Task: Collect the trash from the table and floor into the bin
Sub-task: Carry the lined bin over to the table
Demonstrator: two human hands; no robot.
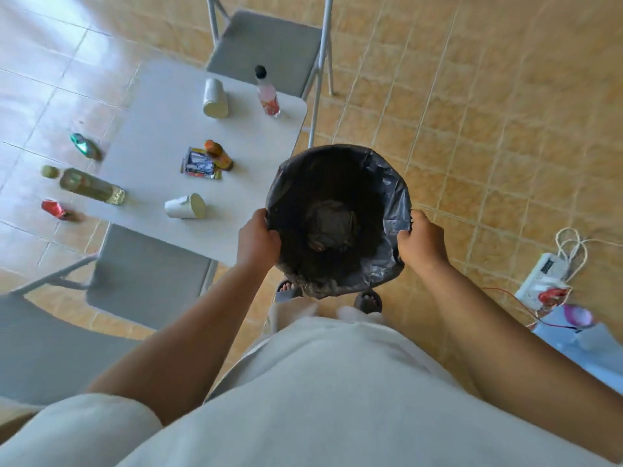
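As you looked down past your pale clothes, both forearms reached forward to the bin (pixel 387 183), which sat just beyond your sandalled feet. Your left hand (pixel 258 237) gripped the near-left rim and your right hand (pixel 421 242) the near-right rim, fingers curled over the black liner. Whether the bin stood on the floor or hung lifted could not be told. Something dark and crumpled (pixel 328 227) lay at its bottom.

This looked like the step of placing the bin, with no trash gathered from the table yet. To do it well, keep the bin level, pinch the liner against the rim so it cannot slip inside, and set it close beside the table's corner, within reach of both table and floor.

The table (pixel 161 106) was just left of the bin. On it, nearest, lay a tipped cup (pixel 185 206), then a packet (pixel 199 161) touching a small orange bottle (pixel 219 155). A tall clear bottle (pixel 91 186) was at the left edge. Farther off were a second cup (pixel 215 97) and a pink bottle (pixel 268 92).

On the floor left of the table were a red item (pixel 54 208) and a green one (pixel 84 146), both blurred. A chair (pixel 145 274) stood at the near side.
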